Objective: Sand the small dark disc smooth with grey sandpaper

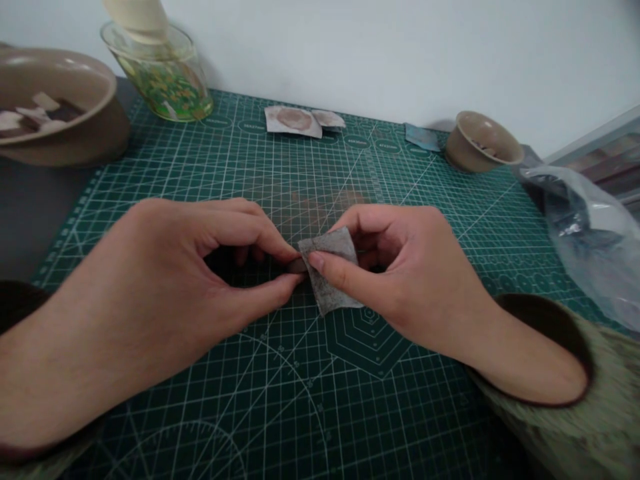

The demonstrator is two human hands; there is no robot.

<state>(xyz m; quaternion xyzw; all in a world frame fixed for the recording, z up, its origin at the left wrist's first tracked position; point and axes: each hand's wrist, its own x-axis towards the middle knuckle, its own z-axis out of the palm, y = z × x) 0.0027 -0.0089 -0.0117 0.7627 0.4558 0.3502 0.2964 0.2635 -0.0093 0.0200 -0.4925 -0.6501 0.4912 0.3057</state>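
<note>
A small grey square sachet (334, 283) is held just above the green cutting mat (280, 400), near its middle. My right hand (400, 280) pinches it with thumb and forefinger along its left side. My left hand (200, 267) meets it from the left, with thumb and forefinger pinched on the sachet's left edge and the other fingers curled under. Both wrists rest low over the mat.
A large tan bowl (55, 107) with paper scraps stands at the far left. A glass jar (163, 73) with green contents is behind it. Torn open sachets (300, 121) lie at the back. A small tan bowl (480, 141) and a plastic bag (590, 233) are at the right.
</note>
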